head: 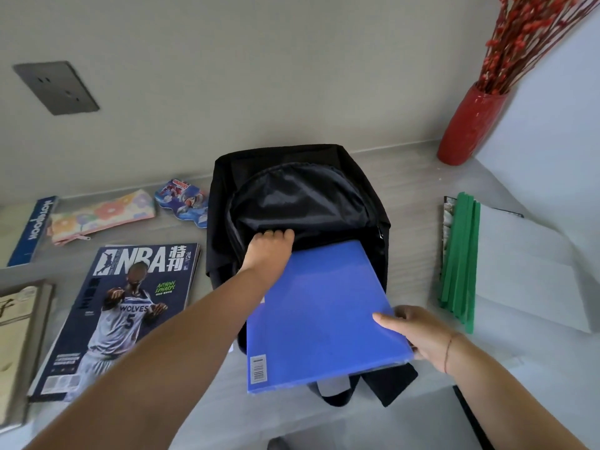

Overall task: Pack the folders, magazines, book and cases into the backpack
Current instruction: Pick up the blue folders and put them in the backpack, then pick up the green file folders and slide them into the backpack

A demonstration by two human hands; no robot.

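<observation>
- Blue folder (319, 319): flat over the black backpack (292, 190), far edge at the open mouth, near end overhanging toward the viewer.
- Right hand (418, 334): grip pinching the folder's near right edge, thumb on top.
- Left hand (271, 251): fingers hooked over the near lip of the backpack opening, pulling it wide.
- Backpack: lying centre on the counter (406, 196), zip open.
- NBA magazine (126, 316): left of the backpack; a tan book (19, 345) at far left.
- Floral case (100, 216), cartoon case (183, 203), blue notebook (32, 230): far left, near the wall.
- Green-spined folders (459, 264): stacked right.
- Red vase (470, 125): far right.
</observation>
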